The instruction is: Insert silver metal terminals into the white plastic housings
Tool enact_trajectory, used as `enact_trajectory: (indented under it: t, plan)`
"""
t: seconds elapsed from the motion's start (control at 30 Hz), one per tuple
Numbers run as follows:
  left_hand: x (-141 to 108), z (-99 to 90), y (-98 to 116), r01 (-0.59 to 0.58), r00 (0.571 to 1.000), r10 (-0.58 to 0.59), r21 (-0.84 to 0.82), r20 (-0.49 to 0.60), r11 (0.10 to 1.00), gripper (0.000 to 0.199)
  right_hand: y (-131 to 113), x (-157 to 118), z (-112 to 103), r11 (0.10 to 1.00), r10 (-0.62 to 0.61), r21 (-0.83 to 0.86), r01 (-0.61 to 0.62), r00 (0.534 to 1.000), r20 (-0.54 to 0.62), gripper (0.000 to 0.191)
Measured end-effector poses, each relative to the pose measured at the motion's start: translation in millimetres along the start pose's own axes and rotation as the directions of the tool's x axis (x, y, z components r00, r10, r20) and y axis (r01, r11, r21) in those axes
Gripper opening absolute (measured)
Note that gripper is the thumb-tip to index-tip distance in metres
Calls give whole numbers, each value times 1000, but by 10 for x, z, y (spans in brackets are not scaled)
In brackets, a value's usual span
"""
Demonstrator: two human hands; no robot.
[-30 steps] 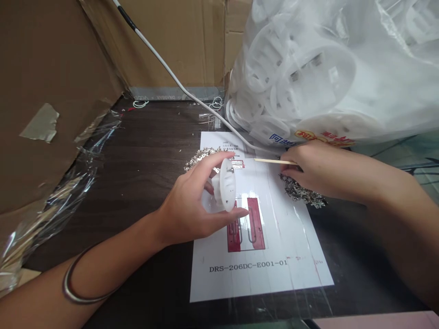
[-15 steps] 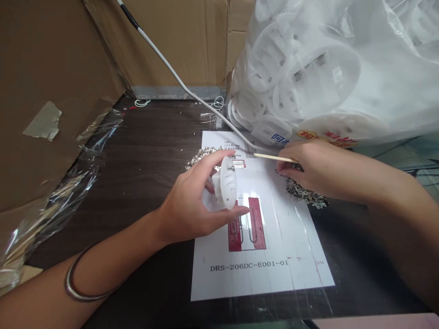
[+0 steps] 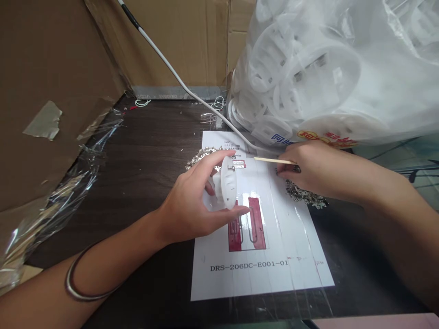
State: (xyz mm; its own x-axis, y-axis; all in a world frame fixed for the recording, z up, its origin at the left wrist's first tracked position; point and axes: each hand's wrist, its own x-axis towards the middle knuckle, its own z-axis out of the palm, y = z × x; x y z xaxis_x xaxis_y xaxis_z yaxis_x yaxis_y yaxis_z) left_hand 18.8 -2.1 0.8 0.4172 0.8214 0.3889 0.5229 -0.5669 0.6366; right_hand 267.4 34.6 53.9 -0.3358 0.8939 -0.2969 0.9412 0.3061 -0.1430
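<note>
Head view: left hand (image 3: 185, 205), white disc (image 3: 228, 187) clamped upright between thumb and fingers. Right hand (image 3: 310, 162), stick (image 3: 272, 160) gripped, fingertips together beside clips (image 3: 306, 195), perhaps pinching one. Step: picking among clips; small pieces call for light, exact pinch.

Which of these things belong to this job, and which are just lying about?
Probably the job:
white plastic piece, in left hand
thin stick, in right hand
small metal parts
printed sheet
bag of white pieces

Probably just lying about:
white cable
torn scrap
thin white loops
</note>
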Motion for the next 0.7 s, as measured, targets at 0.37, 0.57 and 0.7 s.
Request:
enact_trajectory:
  t: [0.37,0.57,0.7]
  plan:
    - [25,-21,40,105,993,-105,-3,-49,994,80,-418,52,393,578,-23,725,375,896,-444,11]
    - [35,-12,47,106,993,-108,-41,-40,993,78,-513,179,704,328,124,860,390,885,-448,18]
    - [26,-5,25,86,995,-87,-25,-50,996,77,-538,210,712,257,105,883,393,897,-430,19]
